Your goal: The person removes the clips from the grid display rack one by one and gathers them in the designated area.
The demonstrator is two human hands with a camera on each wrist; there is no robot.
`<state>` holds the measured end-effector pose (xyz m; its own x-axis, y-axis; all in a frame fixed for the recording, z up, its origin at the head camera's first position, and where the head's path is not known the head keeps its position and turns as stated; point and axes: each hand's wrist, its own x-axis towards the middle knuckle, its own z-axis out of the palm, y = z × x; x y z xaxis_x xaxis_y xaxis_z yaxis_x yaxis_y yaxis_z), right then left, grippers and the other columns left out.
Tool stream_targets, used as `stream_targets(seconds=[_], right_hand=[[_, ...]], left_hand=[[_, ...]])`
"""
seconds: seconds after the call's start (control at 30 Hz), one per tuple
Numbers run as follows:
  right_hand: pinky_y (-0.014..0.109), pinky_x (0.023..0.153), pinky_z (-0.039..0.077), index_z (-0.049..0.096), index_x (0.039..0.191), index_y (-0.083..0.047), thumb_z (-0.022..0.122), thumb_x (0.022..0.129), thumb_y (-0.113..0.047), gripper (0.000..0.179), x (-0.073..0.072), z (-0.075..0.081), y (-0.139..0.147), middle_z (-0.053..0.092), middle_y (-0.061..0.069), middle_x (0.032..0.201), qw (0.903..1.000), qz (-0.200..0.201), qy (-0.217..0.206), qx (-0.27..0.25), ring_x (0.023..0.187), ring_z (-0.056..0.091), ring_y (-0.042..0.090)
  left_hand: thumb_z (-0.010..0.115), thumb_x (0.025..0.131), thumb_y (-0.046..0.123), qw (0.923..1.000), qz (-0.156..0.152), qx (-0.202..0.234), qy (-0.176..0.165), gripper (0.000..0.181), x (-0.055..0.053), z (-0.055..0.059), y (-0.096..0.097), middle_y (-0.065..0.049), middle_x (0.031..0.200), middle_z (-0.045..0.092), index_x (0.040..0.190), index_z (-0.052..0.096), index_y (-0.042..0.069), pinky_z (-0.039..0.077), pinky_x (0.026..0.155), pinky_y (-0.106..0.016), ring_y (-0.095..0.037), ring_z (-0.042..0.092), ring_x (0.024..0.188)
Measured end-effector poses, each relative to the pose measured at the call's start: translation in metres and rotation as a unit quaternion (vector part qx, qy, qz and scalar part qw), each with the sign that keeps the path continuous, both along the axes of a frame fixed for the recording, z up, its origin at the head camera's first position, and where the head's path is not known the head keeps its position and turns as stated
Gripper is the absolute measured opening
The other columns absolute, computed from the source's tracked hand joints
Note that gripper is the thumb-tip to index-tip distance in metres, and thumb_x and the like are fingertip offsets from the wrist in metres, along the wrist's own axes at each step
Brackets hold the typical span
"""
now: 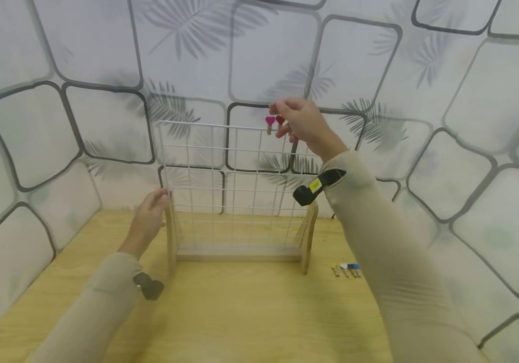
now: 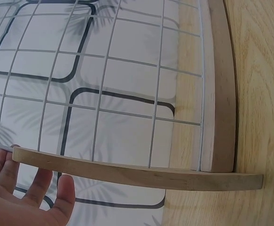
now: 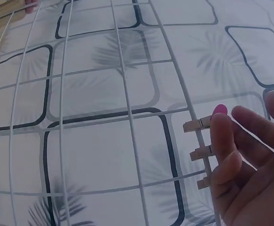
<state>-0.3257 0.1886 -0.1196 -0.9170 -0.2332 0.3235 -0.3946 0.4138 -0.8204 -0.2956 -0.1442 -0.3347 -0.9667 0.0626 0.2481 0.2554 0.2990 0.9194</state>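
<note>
A white wire grid rack (image 1: 236,191) stands on wooden feet. Its left wooden upright (image 2: 141,176) has my left hand (image 1: 148,219) at the top, where thumb and fingertip pinch its end; lower fingers hang free. My right hand (image 1: 302,121) is at the rack's top wire. Its fingers are loosely bent, with a gap between thumb and index. Beside them, a pink heart clothespin (image 1: 270,123) and a red heart clothespin (image 1: 280,119) are clipped on the wire. A third clothespin (image 3: 203,182) shows in the right wrist view, its outer end behind the fingers.
Several small heart clothespins (image 1: 344,269), yellow, white and blue, lie in a row on the wooden table (image 1: 236,312), right of the rack. A patterned wall covering (image 1: 186,60) stands close behind the rack and at both sides.
</note>
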Motion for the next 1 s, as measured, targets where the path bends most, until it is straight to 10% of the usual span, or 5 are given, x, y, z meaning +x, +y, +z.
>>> stream_targets(seconds=[0.37, 0.7, 1.0], right_hand=[[0.024, 0.062, 0.047, 0.063, 0.120, -0.005, 0.054, 0.100, -0.020, 0.026, -0.008, 0.015, -0.011, 0.066, 0.008, 0.109, 0.9730, -0.045, 0.017, 0.226, 0.072, 0.065, 0.015], [0.027, 0.068, 0.051, 0.067, 0.101, -0.007, 0.059, 0.098, -0.018, 0.014, -0.008, 0.004, -0.020, 0.069, 0.007, 0.094, 0.9746, -0.115, 0.072, 0.178, 0.068, 0.066, 0.018], [0.023, 0.051, 0.046, 0.064, 0.111, -0.005, 0.057, 0.099, -0.021, 0.021, 0.006, 0.003, -0.013, 0.066, 0.008, 0.104, 0.9976, -0.041, 0.030, 0.046, 0.065, 0.064, 0.018]], left_hand=[[0.027, 0.106, 0.042, 1.0000, 0.001, 0.001, 0.002, 0.061, 0.000, 0.002, 0.001, -0.023, 0.154, 0.028, 0.152, 0.023, 0.002, 0.042, 0.096, -0.057, -0.044, 0.030, 0.136], [0.028, 0.105, 0.044, 1.0000, 0.002, 0.000, 0.004, 0.063, 0.002, 0.003, 0.001, -0.022, 0.153, 0.028, 0.151, 0.023, 0.002, 0.039, 0.100, -0.059, -0.043, 0.030, 0.137], [0.028, 0.105, 0.044, 0.9996, 0.022, -0.014, 0.004, 0.063, 0.001, 0.002, 0.001, -0.022, 0.152, 0.031, 0.151, 0.025, 0.002, 0.043, 0.094, -0.050, -0.042, 0.033, 0.135]])
